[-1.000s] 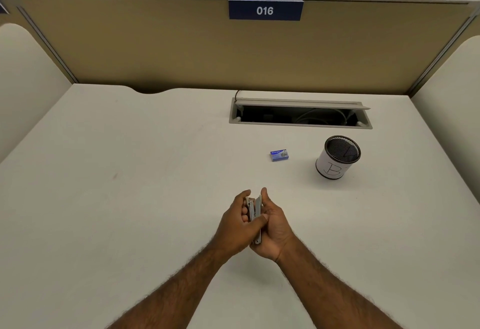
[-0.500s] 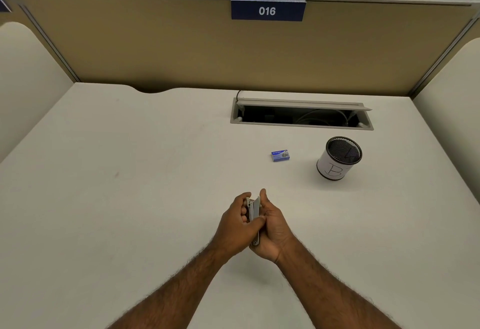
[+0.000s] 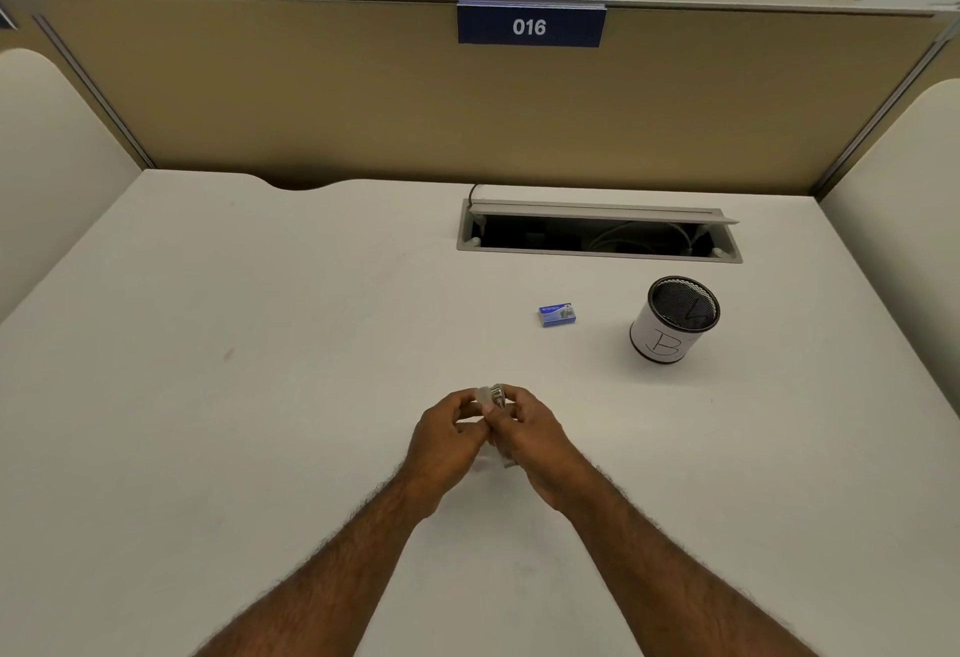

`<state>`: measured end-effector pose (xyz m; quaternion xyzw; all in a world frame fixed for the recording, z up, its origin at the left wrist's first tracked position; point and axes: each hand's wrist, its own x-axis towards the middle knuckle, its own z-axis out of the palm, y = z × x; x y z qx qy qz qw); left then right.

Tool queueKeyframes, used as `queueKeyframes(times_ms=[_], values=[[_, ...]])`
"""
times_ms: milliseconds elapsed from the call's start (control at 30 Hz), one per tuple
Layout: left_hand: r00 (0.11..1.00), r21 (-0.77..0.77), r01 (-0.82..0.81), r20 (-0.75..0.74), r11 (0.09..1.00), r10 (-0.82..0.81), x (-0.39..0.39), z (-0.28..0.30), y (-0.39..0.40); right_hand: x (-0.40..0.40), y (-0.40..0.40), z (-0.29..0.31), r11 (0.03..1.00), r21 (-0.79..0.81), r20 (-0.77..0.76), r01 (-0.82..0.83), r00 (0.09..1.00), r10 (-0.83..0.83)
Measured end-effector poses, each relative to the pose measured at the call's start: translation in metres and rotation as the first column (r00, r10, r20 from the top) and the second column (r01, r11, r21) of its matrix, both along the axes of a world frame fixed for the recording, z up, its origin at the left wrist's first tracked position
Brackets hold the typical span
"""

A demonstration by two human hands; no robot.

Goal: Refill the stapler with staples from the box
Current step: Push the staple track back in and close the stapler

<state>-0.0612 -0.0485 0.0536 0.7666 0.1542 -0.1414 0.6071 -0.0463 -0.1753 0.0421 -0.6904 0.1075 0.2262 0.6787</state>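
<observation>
Low on the bench (image 3: 260, 396), the left hand (image 3: 447, 435) and right hand (image 3: 535, 441) both clasp the stapler (image 3: 493, 396), seemingly working it open, while the box (image 3: 557, 314), at one o'clock, lies untouched, so loading remains.

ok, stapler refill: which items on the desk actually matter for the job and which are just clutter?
Job items:
- stapler, held between left hand and right hand
- blue staple box, on the desk, untouched

Just lying about:
- mesh pen cup marked "B"
- open cable hatch in the desk
- number plate "016" on the partition
</observation>
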Motion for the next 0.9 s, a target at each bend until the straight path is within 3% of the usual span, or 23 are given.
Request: queueKeyframes(times_ms=[67, 267, 667, 900], values=[[1.000, -0.005, -0.030, 0.003, 1.000, 0.030, 0.001, -0.004, 0.002, 0.001, 0.003, -0.004, 0.993, -0.106, 0.041, 0.055, 0.998, -0.051], [0.974, -0.086, -0.204, -0.119, 0.975, 0.193, 0.016, -0.017, 0.000, 0.005, 0.013, -0.020, 0.958, -0.220, 0.014, 0.181, 0.983, -0.183], [0.955, 0.115, -0.267, -0.102, 0.957, 0.278, 0.072, -0.024, -0.007, 0.047, 0.018, -0.017, 0.931, -0.361, 0.096, 0.049, 0.995, -0.015], [0.993, 0.341, -0.099, -0.019, 0.935, 0.112, 0.092, -0.017, -0.011, 0.068, 0.013, -0.016, 0.935, -0.354, 0.087, 0.017, 0.996, 0.014]])
